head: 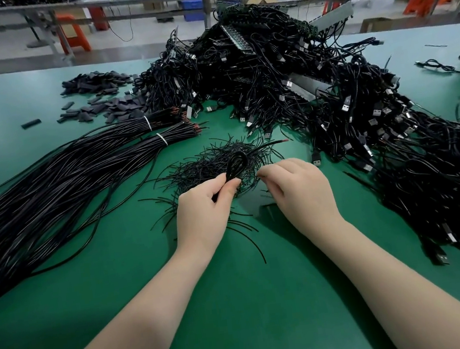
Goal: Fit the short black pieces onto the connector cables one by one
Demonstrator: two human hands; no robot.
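Observation:
My left hand (202,207) pinches a black cable folded into a loop (237,163), the loop standing up above my fingers. My right hand (298,188) is curled just to the right, its fingertips at the edge of a heap of thin short black pieces (215,158); whether it holds one I cannot tell. A loose cable end with a reddish tip (281,140) lies beyond the heap. A huge pile of black connector cables with silver USB plugs (347,118) fills the right and back of the green table (240,304).
Two tied bundles of long black cables (75,165) stretch across the left. Flat black sleeve pieces (102,103) lie scattered at the back left. Grey metal combs (310,84) sit in the big pile. Benches and orange stools stand behind the table.

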